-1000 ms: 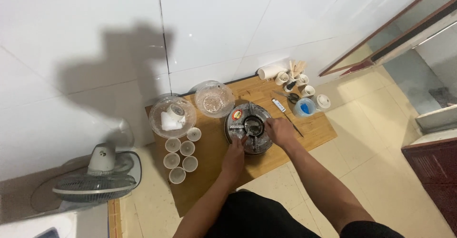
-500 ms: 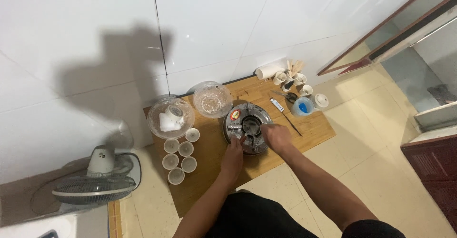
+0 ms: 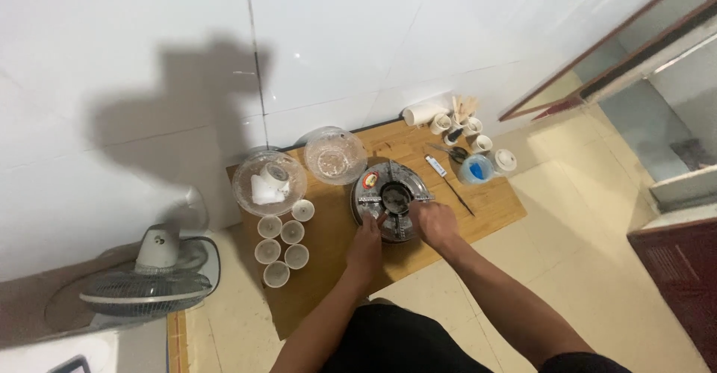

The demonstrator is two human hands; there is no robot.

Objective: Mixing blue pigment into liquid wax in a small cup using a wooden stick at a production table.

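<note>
A round metal device (image 3: 391,196) with a dark centre hole sits in the middle of a wooden board (image 3: 336,268) on the floor. My left hand (image 3: 365,247) rests at its near left edge, fingers touching the rim. Fingers curled, my right hand (image 3: 434,222) presses on its near right side. Whether either hand truly grips it is unclear.
Two clear glass bowls (image 3: 269,181) (image 3: 335,155) stand at the board's far left; several small white cups (image 3: 282,241) sit in front of them. A blue-capped container (image 3: 475,169), a thin tool (image 3: 452,185) and more small cups (image 3: 461,128) lie far right. A fan (image 3: 148,283) stands at left.
Both hands stayed on the round metal device. The right hand slid from its right edge toward the near side, closer to the left hand.
</note>
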